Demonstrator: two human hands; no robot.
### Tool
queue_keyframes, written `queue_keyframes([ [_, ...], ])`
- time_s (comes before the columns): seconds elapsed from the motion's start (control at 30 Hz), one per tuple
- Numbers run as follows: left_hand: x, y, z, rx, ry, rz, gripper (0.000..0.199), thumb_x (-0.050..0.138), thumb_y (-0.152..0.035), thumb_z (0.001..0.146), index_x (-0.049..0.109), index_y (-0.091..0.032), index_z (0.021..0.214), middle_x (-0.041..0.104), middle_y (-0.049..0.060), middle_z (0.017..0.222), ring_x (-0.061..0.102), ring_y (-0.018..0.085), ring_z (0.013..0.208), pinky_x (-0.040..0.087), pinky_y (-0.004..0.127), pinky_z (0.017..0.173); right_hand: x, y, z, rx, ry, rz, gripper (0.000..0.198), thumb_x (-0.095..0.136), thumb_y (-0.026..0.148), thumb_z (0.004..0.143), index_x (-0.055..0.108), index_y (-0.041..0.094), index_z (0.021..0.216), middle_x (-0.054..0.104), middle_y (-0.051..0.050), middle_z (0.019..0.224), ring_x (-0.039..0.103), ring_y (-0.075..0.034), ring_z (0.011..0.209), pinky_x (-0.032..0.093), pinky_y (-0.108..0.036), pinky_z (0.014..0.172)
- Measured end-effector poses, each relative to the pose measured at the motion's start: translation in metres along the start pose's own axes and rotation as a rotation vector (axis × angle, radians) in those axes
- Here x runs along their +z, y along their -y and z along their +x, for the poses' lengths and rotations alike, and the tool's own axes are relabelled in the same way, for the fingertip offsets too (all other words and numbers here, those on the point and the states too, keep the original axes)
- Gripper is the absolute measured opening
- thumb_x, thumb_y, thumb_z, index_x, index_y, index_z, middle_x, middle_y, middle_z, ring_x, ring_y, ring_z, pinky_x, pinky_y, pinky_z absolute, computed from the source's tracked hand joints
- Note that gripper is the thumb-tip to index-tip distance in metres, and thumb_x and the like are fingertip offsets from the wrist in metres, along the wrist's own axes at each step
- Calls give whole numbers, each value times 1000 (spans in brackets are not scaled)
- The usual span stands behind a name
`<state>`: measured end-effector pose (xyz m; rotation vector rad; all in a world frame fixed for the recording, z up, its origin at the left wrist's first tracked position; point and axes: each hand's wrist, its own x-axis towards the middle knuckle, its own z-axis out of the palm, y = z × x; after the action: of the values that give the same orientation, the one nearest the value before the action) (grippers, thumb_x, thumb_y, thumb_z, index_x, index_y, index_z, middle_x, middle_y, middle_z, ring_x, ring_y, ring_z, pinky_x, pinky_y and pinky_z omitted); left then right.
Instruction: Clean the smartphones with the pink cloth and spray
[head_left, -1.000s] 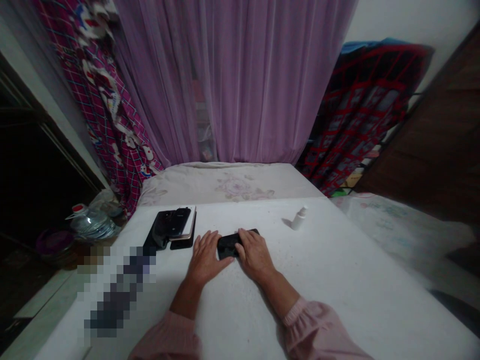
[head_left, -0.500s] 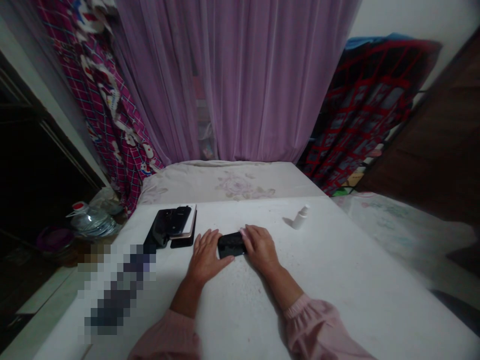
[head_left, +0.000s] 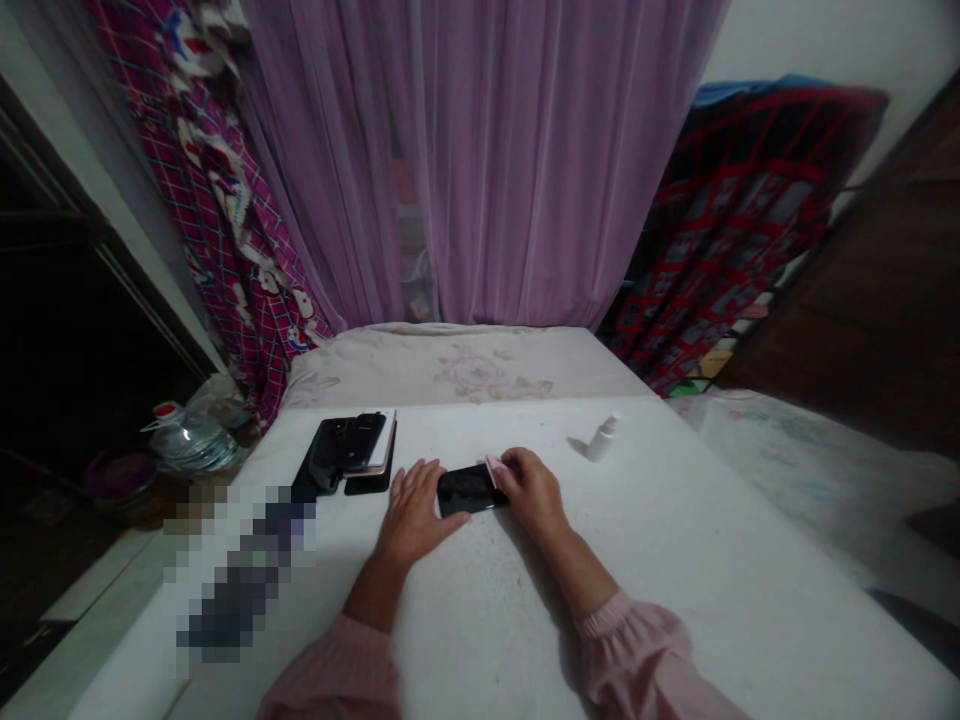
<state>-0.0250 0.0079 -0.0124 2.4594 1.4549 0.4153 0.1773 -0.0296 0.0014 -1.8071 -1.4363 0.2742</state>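
Observation:
A black smartphone point(head_left: 466, 490) lies on the white table, its dark glossy face up. My left hand point(head_left: 412, 512) holds the phone's left end, thumb along the near edge and fingers at the far left corner. In my right hand point(head_left: 534, 492) a small pink cloth point(head_left: 495, 470) is pinched between thumb and fingers, over the phone's right end. That hand and the cloth hide part of this end.
Left of my hands sit a dark phone point(head_left: 366, 440) on a white-and-gold one point(head_left: 385, 447) and other dark devices. A white spray bottle point(head_left: 602, 440) stands at the right. A blurred patch point(head_left: 244, 580) covers the table's left edge. Behind hangs a purple curtain point(head_left: 525, 170).
My right hand has drawn up and slightly right, its fingers now bunched, so more of the pink cloth and the phone shows. My left hand stays on the phone.

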Motion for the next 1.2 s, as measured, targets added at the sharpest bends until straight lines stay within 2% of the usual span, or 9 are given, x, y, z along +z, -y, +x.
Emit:
queue_keyframes([
  [0.13, 1, 0, 0, 5, -13, 1, 63, 67, -50, 76, 48, -22, 129, 45, 10, 146, 31, 29, 140, 14, 50, 117, 0, -10, 1, -69, -9, -157, 18, 50, 26, 85, 67, 22, 90, 69, -5, 89, 60, -19, 84, 43, -28, 73],
  [0.23, 2, 0, -1, 10, -19, -7, 64, 67, -51, 76, 48, -21, 130, 46, 11, 146, 31, 29, 140, 14, 50, 117, 1, -17, 1, -100, -24, -127, 21, 50, 18, 82, 68, 22, 93, 70, -4, 87, 61, -19, 84, 44, -28, 75],
  [0.4, 2, 1, 0, 9, -12, -26, 65, 66, -52, 76, 48, -21, 131, 46, 11, 145, 30, 30, 140, 13, 51, 117, 4, -20, -1, -185, -36, -111, 20, 50, 12, 79, 67, 22, 82, 67, -3, 86, 61, -18, 82, 45, -27, 74],
  [0.6, 1, 0, -1, 4, -11, -16, 66, 67, -51, 76, 48, -20, 131, 45, 10, 146, 30, 30, 141, 14, 50, 118, -1, -6, -11, -282, 37, -352, 19, 53, 17, 87, 71, 21, 92, 68, -6, 87, 59, -20, 83, 43, -28, 75],
  [0.7, 1, -1, -1, 8, -12, -9, 66, 67, -51, 76, 48, -19, 131, 45, 11, 146, 30, 30, 141, 13, 50, 118, 1, 2, -14, -280, 27, -441, 21, 55, 24, 89, 70, 21, 103, 67, -9, 91, 57, -21, 84, 41, -30, 75],
  [0.8, 0, -2, -1, 7, -7, -5, 65, 67, -50, 76, 49, -20, 130, 45, 10, 146, 30, 29, 141, 13, 50, 118, 2, 6, -11, -268, 56, -510, 23, 54, 23, 91, 71, 24, 106, 68, -9, 91, 58, -22, 81, 39, -32, 71],
  [1.0, -1, -1, -1, -3, 7, -14, 69, 67, -52, 76, 47, -19, 132, 43, 11, 147, 29, 29, 141, 12, 50, 118, -4, -1, 2, -435, 145, -371, 18, 62, 15, 84, 74, 27, 90, 73, -4, 95, 59, -21, 96, 36, -34, 83],
  [1.13, 2, 1, -1, 6, -3, -17, 68, 66, -53, 77, 47, -18, 132, 44, 12, 147, 29, 29, 141, 12, 50, 118, -3, -11, 2, -384, 86, -242, 24, 57, 7, 79, 72, 24, 77, 74, -1, 88, 59, -19, 96, 39, -33, 85],
  [1.2, 3, 2, -1, 12, -17, -22, 67, 66, -54, 77, 48, -20, 131, 45, 11, 146, 30, 29, 141, 13, 50, 118, 0, -14, -2, -358, 37, -191, 25, 54, 6, 78, 72, 23, 78, 73, -3, 89, 60, -19, 93, 42, -32, 85],
])
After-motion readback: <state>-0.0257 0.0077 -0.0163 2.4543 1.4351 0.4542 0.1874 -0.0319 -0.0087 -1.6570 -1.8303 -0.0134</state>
